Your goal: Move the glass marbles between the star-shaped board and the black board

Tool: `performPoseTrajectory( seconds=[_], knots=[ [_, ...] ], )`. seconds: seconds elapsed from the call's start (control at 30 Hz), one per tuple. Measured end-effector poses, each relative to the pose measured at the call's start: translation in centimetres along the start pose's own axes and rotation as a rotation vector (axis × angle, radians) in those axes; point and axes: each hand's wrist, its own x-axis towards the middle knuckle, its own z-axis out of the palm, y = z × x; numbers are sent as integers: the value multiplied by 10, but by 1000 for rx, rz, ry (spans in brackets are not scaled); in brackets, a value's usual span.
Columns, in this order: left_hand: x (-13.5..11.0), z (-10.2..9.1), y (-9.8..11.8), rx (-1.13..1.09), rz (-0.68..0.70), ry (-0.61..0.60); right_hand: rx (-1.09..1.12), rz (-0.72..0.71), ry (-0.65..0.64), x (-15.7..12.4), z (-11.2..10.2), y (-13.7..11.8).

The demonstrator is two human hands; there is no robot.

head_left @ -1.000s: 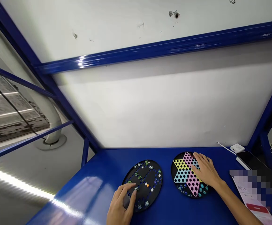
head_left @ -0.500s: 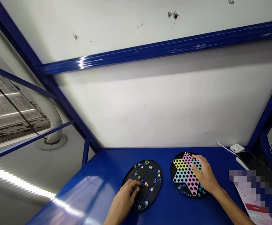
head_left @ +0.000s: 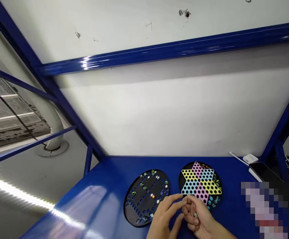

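In the head view my left hand reaches in front of the right-hand board, fingers stretched and thumb apart. Its fingertips meet those of my right hand, so the exact contact is hidden. Curled, palm partly up, my right hand holds a small pale glass marble among its fingers. Behind both hands lies a Chinese checkers board, a pink, yellow and blue star on a round black tray with marbles around it. To the left is a round black game board with holes, several green and clear marbles, white pieces and an orange piece.
On the right of the blue table lie a dark phone, a white charger and a white cable. Blurred printed packaging is nearer. A white wall panel with blue metal bars rises behind.
My left hand has left the black board and moved right. My right hand has drawn back toward me from the star board and turned over. The two hands now meet.
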Motion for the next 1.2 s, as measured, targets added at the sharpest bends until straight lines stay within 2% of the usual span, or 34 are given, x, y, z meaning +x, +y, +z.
performPoseTrajectory(
  seconds=[0.1, 0.2, 0.27, 0.33, 0.43, 0.67, 0.73, 0.8, 0.87, 0.9, 0.97, 1.07, 1.13, 1.2],
  knots=[
    [-22, -16, -35, 70, -208, 15, 3, -57, 34, -6, -2, -14],
    [-43, -36, -69, 131, -399, -124, 24, -77, 19, -11, -1, -22],
    [-51, -43, -82, 142, -487, -205, 36, -84, -12, -13, 0, -22],
    [-54, -45, -86, 114, -518, -251, 41, -87, -33, -13, 0, -20],
    [-49, -42, -80, 42, -495, -296, 31, -87, -43, -12, -2, -18],
    [-27, -42, -60, -111, -417, -315, -40, -50, -50, -12, -2, -18],
    [-21, -42, -54, -142, -405, -251, -92, -12, -57, -13, -1, -17],
    [-13, -39, -43, -165, -379, -127, -149, 49, -86, -13, 1, -16],
    [-4, -30, -26, -194, -307, -47, -196, 117, -126, -13, 2, -14],
    [0, -24, -16, -210, -250, -44, -213, 147, -147, -12, 2, -12],
    [7, -10, 4, -234, -120, -106, -223, 178, -160, -9, 1, -10],
    [15, 5, 23, -220, 22, -187, -223, 206, -71, -3, -4, -6],
    [18, 5, 22, -174, 43, -174, -235, 191, -7, -1, -7, -5],
    [22, -3, 9, -99, -7, -131, -250, 143, -10, -1, -8, -5]
  ],
)
